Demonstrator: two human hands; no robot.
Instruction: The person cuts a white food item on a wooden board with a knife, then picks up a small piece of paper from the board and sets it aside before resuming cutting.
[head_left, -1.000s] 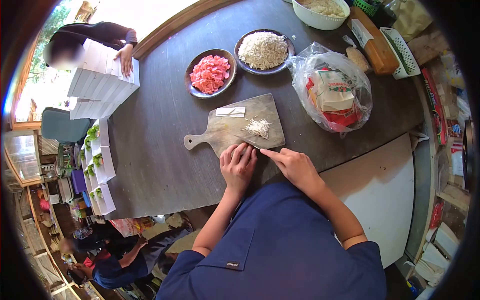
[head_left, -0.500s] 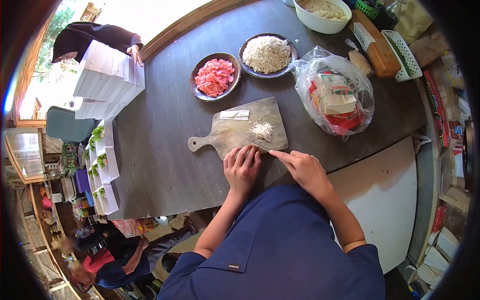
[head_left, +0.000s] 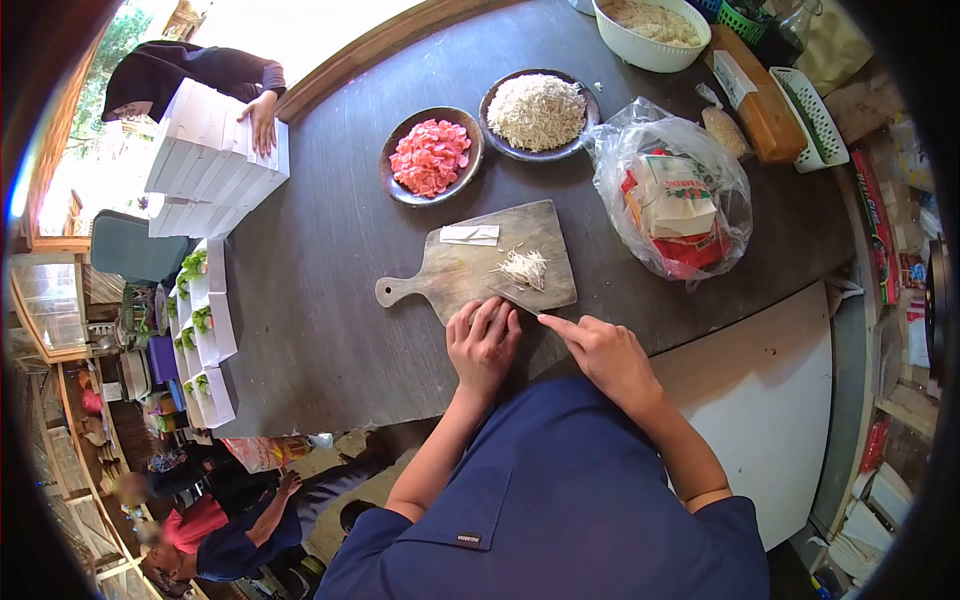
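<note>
My right hand (head_left: pixel 608 360) grips a knife (head_left: pixel 518 304), index finger stretched along it, its thin blade pointing left over the near edge of the wooden cutting board (head_left: pixel 458 275). Close against the blade's tip, my left hand (head_left: pixel 483 345) rests on that same edge with its fingers curled down. What lies under those fingers is hidden. A small heap of thin white shreds (head_left: pixel 523 269) lies on the board just beyond the blade. Farther left on the board are flat white strips (head_left: pixel 469 235).
Beyond the board stand a bowl of pink slices (head_left: pixel 430 157) and a bowl of white shreds (head_left: pixel 537 112). A plastic bag (head_left: pixel 672 195) holding packets sits to the right. At left, a person's hand (head_left: pixel 262 123) touches stacked white boxes (head_left: pixel 205 150); open boxes with greens (head_left: pixel 205 320) stand nearer.
The co-worker's hand has moved down onto the side of the box stack. My right hand and the knife have shifted slightly; my left hand stays about where it was.
</note>
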